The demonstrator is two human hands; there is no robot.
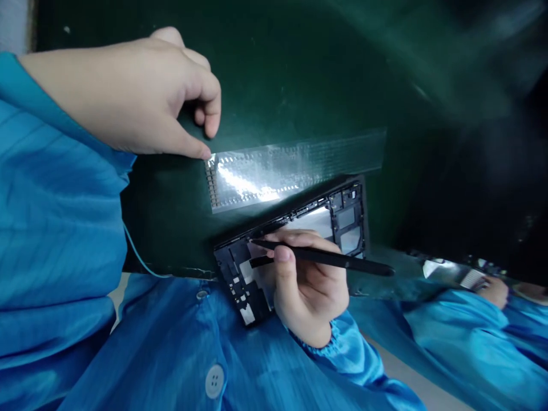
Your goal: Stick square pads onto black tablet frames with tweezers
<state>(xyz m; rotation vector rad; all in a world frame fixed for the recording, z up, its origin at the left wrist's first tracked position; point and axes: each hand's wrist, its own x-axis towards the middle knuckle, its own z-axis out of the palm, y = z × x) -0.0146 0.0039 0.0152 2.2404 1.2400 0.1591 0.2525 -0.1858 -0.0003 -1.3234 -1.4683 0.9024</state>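
Note:
My left hand (149,97) rests at the corner of a clear plastic strip (299,165) on the green table. Its thumb tip touches that corner, while the index finger stays curled and apart from the thumb. A row of small brownish pieces lines the strip's near-left end. Black tweezers (342,260) are pinched in my right hand (312,285), their tip pointing left at the upper edge of a black tablet frame (351,200). The frame lies tilted at the table's front edge, its inner side up, with pale patches and cutouts. My right hand covers its middle.
The dark green table (274,68) runs along the top of the view. At the right, another person's hand (494,292) and blue sleeve (458,319) are beside shiny, partly blurred parts. A thin blue cord (139,254) hangs by my left sleeve.

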